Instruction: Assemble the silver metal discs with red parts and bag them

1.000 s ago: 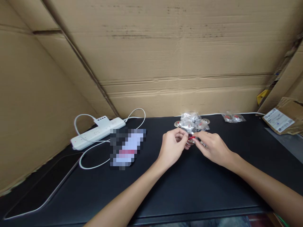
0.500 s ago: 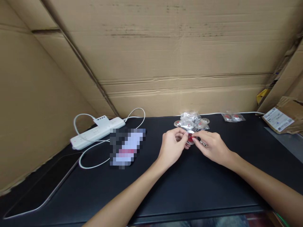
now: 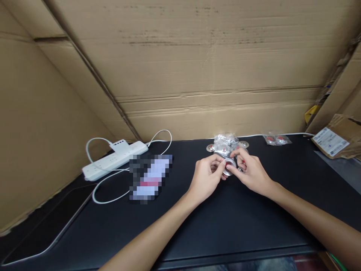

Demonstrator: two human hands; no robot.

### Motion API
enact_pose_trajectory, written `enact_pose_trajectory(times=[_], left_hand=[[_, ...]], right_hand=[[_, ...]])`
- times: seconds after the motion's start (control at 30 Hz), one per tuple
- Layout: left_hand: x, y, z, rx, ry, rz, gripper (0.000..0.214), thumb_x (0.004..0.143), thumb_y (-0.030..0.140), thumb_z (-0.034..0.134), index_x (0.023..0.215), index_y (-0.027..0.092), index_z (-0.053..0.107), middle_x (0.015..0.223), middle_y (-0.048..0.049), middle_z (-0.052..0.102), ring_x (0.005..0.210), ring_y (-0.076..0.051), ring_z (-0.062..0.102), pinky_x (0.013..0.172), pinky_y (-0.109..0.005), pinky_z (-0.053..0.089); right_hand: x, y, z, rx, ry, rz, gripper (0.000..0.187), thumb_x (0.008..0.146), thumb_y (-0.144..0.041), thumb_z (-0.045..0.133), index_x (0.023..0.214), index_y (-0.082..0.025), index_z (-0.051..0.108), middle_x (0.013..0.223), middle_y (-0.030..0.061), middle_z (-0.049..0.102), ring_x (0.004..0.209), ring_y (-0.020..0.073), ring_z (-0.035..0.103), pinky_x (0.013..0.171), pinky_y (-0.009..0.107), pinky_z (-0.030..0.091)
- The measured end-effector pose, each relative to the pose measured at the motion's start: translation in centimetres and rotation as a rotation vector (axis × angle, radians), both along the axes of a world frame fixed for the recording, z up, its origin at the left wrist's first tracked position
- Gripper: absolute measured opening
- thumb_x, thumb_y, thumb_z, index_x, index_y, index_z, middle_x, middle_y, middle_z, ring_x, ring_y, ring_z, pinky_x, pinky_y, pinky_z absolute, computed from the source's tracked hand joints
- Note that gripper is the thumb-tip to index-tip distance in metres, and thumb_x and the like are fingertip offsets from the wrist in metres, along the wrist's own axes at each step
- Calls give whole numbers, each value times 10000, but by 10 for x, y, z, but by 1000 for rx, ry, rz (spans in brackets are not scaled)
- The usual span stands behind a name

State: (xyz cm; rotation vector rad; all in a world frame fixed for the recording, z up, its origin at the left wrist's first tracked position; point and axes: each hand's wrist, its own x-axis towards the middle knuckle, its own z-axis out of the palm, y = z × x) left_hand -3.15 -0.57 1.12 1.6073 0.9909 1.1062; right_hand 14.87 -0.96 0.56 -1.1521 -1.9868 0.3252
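My left hand [image 3: 207, 173] pinches a small round silver metal disc [image 3: 229, 166] with a red centre between thumb and fingers. My right hand [image 3: 252, 167] is on the disc's right side, its thumb near the rim and its fingers curled. A small red piece [image 3: 243, 162] shows among those curled fingers, partly hidden. Just behind both hands lies a pile of clear plastic packets [image 3: 225, 141] holding similar discs with red centres. A loose disc [image 3: 210, 148] sits at the pile's left and another disc [image 3: 244, 144] at its right.
Two more packets [image 3: 278, 140] lie at the back right. A labelled cardboard package [image 3: 332, 141] is at the far right. On the left are a white power strip [image 3: 113, 160] with cables, a blurred-out phone [image 3: 152, 178] and a dark tablet-like panel [image 3: 50, 226]. Cardboard walls [image 3: 197, 67] enclose the black tabletop.
My right fingers have moved off the disc's red centre, lifting slightly and curling with a red bit among them. The disc in my left hand now faces up more, showing its silver rim.
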Motion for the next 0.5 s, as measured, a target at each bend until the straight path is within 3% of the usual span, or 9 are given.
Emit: enact_pose_trajectory(times=[0.07,0.13,0.23,0.33,0.4,0.47,0.5], left_hand=[[-1,0,-1,8,-4,4,224,883,362,634,851,142,662,724,-38,694,587,-153,684,584,-264,598],[0,1,-2,15,-4,3,235,893,372,624,867,141,659,735,-39,692,592,-155,684,583,-263,593],[1,2,-2,2,-2,-29,249,914,383,594,873,143,644,737,-42,684,616,-166,683,595,-276,593],[1,0,8,57,100,-30,251,942,369,542,893,155,664,788,-52,696,676,-175,680,633,-281,584],[-5,-9,22,216,203,106,202,935,333,554,937,182,689,893,-53,713,743,-179,675,703,-289,572],[-16,-24,37,390,196,281,162,920,315,581,959,209,697,975,-53,704,861,-204,661,828,-324,549],[-22,-32,43,344,127,312,166,929,325,573,979,224,695,1009,-51,697,922,-213,653,865,-329,540]], right_hand=[[2,3,1,-75,41,-12,252,890,-366,632,1059,-191,565,575,-93,358,497,100,369,512,233,316],[4,6,0,-187,78,33,231,902,-416,614,892,-187,587,555,-83,364,501,98,362,498,234,300],[6,10,-3,-388,198,171,411,917,-502,566,661,-188,497,547,-53,417,500,95,381,479,234,305],[8,13,-4,-549,366,243,436,888,-575,571,690,-197,480,521,-65,408,450,89,358,440,230,294],[10,15,-4,-549,405,219,444,873,-595,579,699,-197,486,520,-72,388,440,84,338,434,227,278],[13,18,-3,-453,387,159,458,867,-584,592,659,-192,479,549,-63,381,477,84,332,458,228,273],[15,19,-2,-401,373,131,467,866,-574,598,634,-191,466,564,-57,378,501,86,326,472,229,270]])
